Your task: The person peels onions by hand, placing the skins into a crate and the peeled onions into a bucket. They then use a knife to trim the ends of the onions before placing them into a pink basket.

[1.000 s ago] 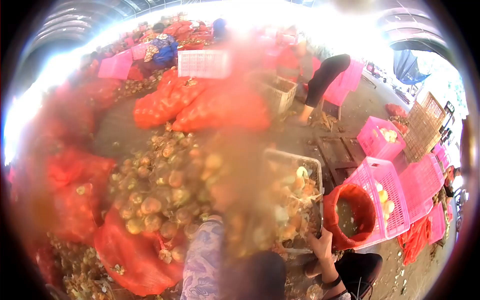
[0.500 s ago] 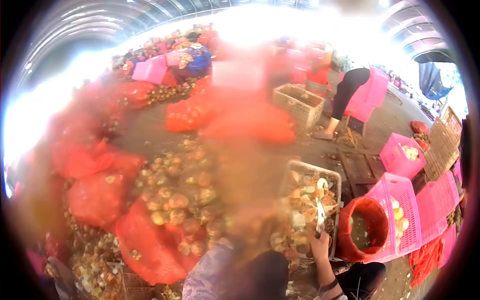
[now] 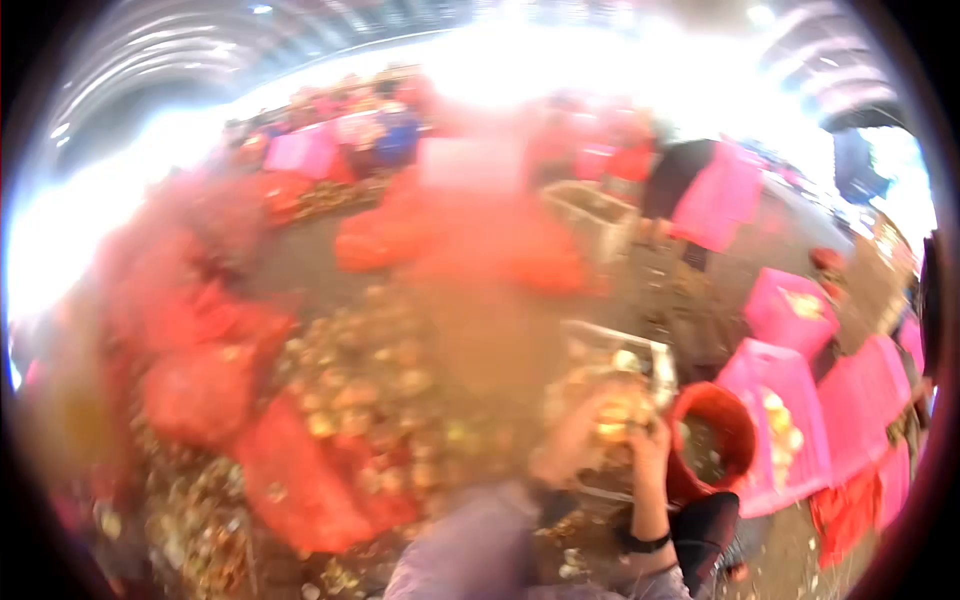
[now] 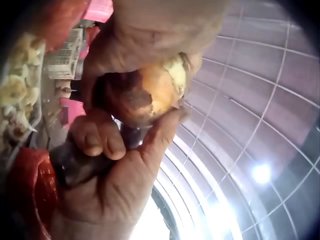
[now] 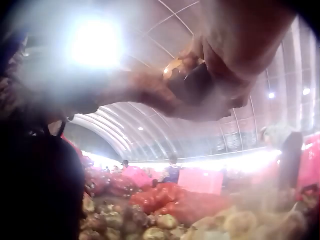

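My left hand (image 4: 155, 30) grips an onion (image 4: 150, 92), whose brown skin is partly stripped to a pale patch. My right hand (image 4: 117, 185) curls its fingers round the dark handle (image 4: 75, 160) of a knife, and its thumb lies against the onion. A bit of the knife's metal (image 4: 132, 136) shows just under the onion; the rest of the blade is hidden. In the blurred head view both hands meet over a pale crate (image 3: 662, 368) holding onions and loose skins.
A red-lined bucket (image 3: 712, 395) stands right of the crate, beside a pink basket (image 3: 745, 420) of peeled onions. Onions (image 3: 350, 375) lie heaped on the ground to the left, among red mesh sacks (image 3: 290, 490). Another person (image 3: 675, 180) is farther back.
My left hand has come into view from the left with an onion and met my right hand above the crate. The knife blade, plain half a second ago, is now largely hidden.
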`<state>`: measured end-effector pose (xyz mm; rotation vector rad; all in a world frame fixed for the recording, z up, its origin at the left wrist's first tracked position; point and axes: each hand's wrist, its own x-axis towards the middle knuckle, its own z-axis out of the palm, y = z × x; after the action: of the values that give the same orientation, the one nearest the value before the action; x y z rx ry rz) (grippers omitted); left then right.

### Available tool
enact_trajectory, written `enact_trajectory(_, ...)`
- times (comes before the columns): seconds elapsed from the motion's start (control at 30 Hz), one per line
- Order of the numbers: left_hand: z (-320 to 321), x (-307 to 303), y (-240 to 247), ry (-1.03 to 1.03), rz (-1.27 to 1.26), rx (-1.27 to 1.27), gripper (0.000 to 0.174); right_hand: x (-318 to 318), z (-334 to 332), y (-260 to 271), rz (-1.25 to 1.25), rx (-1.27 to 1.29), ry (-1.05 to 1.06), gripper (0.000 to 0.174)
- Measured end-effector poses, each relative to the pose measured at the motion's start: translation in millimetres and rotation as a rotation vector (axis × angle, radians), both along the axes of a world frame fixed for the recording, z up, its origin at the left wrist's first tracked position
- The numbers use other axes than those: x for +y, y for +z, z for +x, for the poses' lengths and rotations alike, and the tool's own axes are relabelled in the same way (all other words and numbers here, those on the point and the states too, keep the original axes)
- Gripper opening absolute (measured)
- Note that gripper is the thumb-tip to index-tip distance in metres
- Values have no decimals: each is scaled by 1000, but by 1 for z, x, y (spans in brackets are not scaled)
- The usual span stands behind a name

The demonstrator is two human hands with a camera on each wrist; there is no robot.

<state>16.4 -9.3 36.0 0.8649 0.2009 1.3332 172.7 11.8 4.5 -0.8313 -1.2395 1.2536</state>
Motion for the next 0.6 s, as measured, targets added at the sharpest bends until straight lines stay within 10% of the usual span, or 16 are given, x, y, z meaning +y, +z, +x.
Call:
enact_trajectory(0.17,24,-7,-12,387,-2,339,36,5,33,5,746,-797,-287,39)
enact_trajectory(0.23,13,-8,-20,690,-16,520,33,-10,41,23,461,-726,-127,38)
enact_trajectory(0.3,-4,23,-34,533,-32,357,28,-27,41,42,175,-626,31,37)
enact_trajectory(0.37,-10,25,-18,376,265,240,29,-37,34,54,474,-736,1,31)
enact_trajectory(0.6,5,5,12,355,-385,2,32,-49,40,82,363,-646,253,12)
